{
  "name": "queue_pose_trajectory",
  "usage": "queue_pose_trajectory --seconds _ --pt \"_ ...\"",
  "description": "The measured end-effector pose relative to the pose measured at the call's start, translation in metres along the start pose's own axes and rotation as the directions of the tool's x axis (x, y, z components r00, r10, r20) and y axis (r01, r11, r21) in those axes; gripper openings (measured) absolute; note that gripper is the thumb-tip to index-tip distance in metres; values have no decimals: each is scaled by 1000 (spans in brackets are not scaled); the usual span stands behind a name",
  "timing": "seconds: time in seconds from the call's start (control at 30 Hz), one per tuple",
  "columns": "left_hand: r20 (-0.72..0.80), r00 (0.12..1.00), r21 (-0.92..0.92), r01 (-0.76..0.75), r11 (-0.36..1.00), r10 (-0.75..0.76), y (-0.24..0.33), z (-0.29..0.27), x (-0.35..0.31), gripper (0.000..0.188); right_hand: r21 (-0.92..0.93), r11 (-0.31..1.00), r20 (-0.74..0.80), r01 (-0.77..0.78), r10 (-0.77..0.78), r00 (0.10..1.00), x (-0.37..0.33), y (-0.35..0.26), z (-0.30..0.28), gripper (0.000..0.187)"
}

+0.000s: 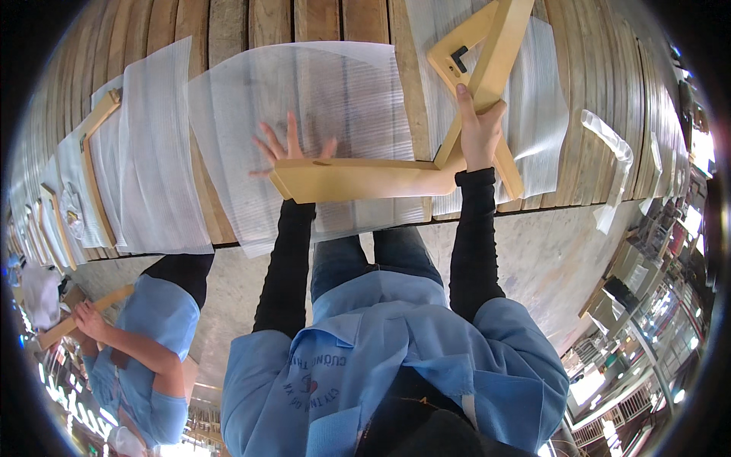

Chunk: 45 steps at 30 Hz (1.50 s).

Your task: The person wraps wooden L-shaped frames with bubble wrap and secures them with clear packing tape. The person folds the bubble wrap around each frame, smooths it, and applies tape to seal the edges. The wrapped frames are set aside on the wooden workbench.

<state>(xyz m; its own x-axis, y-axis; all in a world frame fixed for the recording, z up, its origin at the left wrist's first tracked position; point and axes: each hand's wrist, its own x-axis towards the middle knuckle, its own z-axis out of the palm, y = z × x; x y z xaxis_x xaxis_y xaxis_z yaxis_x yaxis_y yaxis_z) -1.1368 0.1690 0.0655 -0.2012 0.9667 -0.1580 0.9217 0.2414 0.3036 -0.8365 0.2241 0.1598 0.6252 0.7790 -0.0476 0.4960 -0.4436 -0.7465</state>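
My right hand (481,135) is wrapped round an angled, light-brown wooden frame piece (373,180), thumb on top, near where its bars meet. One long bar of it reaches left, across my left wrist. My left hand (293,146) is open with spread fingers over a translucent white foam sheet (343,91); the bar's end hides part of the palm. Beside my right hand, more wooden bars cross, with a black corner fitting (458,59) on one. Whether these belong to the same frame or a second one, I cannot tell. Another foam sheet (544,107) lies beneath them.
The slatted wooden table (270,23) runs across the far side. At left, more foam sheets (156,152) carry wooden pieces (95,167). A co-worker (145,335) stands there holding a curved wooden piece. A crumpled clear plastic strip (613,156) hangs over the table's right edge.
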Motion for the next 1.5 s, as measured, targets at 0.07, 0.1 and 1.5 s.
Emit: queue_pose_trajectory --seconds 0.07,0.1,1.5 --pt "76 997 152 -13 988 1 -25 16 -26 95 -9 999 38 38 -37 999 0 -2 8 69" --pt "81 996 198 -43 979 27 -37 30 -37 97 -14 998 54 55 -54 997 -2 -3 12 69" --pt "-252 852 -352 -523 776 460 21 -2 67 33 -670 587 401 455 -230 887 40 18 100 94"
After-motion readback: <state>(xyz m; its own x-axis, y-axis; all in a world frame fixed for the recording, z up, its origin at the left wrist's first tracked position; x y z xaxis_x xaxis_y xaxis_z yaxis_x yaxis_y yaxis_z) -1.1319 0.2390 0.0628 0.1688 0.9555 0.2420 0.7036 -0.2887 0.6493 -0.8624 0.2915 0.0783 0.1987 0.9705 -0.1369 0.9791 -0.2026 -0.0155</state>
